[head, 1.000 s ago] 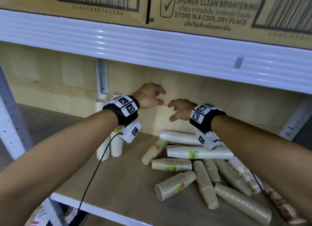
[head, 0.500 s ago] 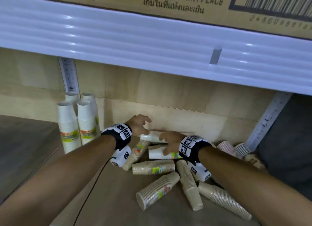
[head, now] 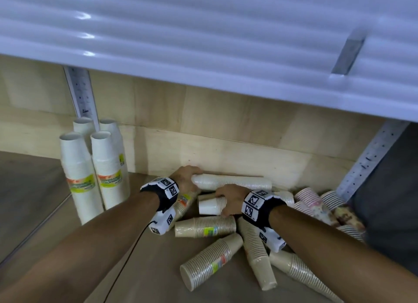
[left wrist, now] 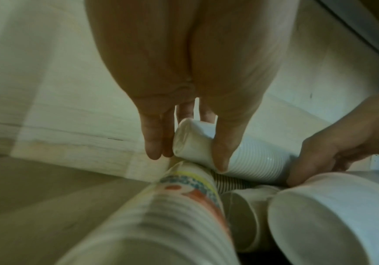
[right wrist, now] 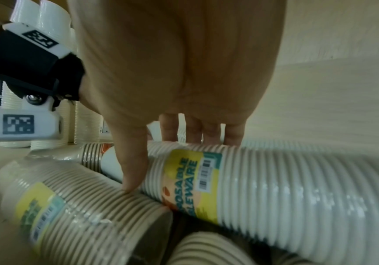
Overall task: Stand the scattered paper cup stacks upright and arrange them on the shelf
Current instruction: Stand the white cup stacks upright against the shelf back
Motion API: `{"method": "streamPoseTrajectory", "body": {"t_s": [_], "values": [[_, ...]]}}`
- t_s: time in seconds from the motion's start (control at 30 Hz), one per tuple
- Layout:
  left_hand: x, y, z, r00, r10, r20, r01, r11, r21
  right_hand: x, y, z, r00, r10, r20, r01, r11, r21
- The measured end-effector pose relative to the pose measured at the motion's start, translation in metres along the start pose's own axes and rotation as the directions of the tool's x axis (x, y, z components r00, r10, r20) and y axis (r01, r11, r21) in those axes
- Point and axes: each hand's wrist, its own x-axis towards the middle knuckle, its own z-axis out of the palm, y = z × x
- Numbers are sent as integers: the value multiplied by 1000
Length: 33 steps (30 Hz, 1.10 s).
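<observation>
A long white cup stack (head: 233, 182) lies along the shelf's back wall. My left hand (head: 187, 178) grips its narrow left end (left wrist: 247, 157), thumb in front and fingers behind. My right hand (head: 230, 200) curls over a shorter white stack with a yellow label (head: 209, 207), which lies just in front. In the right wrist view the thumb (right wrist: 132, 172) presses down its near side and the fingers wrap over the far side of that labelled stack (right wrist: 263, 188). Several white stacks (head: 78, 171) stand upright at the left.
Beige stacks lie scattered in front of my hands (head: 205, 227) (head: 210, 263) (head: 259, 255) (head: 305, 274). Pink patterned stacks (head: 316, 203) lie at the right by a metal upright (head: 373, 153). The white shelf above (head: 203, 42) hangs low over the wooden shelf board (head: 140, 268).
Both hands came down from mid-air onto the pile. The left took hold of the long white stack, the right the labelled white one. The view moved closer and tilted down.
</observation>
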Motion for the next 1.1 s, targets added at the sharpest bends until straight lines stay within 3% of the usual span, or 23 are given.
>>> {"method": "streamPoseTrajectory", "body": {"t_s": [0.3,0.53,0.8,1.1], "values": [[-4,8,-11,999,47,-21,-48,998,-38,-4,1,-6,1000,-21,-6,21,1000,6],[-12,35,-31,989,111,-98,-124,983,-135,-23,2,-21,987,-48,-150,47,999,-14],[-38,92,-65,940,221,-260,-289,920,-264,-67,1,-52,925,-87,-370,92,996,-4],[-98,140,-136,863,223,-453,-342,919,-197,-115,-23,-105,822,-98,-561,149,988,47]]}}
